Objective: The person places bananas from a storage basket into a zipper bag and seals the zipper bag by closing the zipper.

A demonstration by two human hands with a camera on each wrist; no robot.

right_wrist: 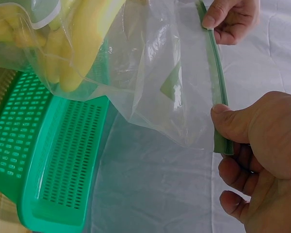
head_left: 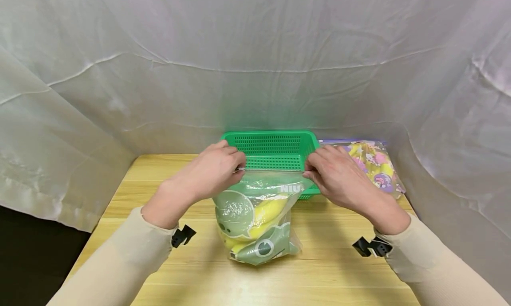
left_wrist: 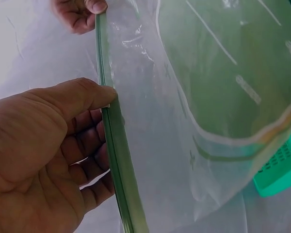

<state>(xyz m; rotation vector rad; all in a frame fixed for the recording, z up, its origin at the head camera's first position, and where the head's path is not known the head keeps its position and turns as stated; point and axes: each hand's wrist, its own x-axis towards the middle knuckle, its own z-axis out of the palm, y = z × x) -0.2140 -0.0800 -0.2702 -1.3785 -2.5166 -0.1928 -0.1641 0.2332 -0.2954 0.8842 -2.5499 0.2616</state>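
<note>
A clear zip bag (head_left: 255, 246) with green printed cartoon shapes hangs by its top edge in front of the green basket. Yellow bananas (right_wrist: 89, 41) show through the plastic. My left hand (head_left: 211, 168) pinches the zip strip (left_wrist: 112, 141) between thumb and fingers, near a small pale piece that the thumb partly covers. Toward the other end of the strip, my right hand (head_left: 345, 182) pinches it with the thumb on top. Between the two hands the bag's top edge runs nearly straight. Whether the zip is fully closed cannot be told.
The green perforated basket (head_left: 311, 142) stands at the back of the wooden table (head_left: 339, 270), against a grey cloth backdrop (head_left: 263, 97). Right of it lies another clear zip bag (head_left: 375, 164) with a purple strip and colourful prints.
</note>
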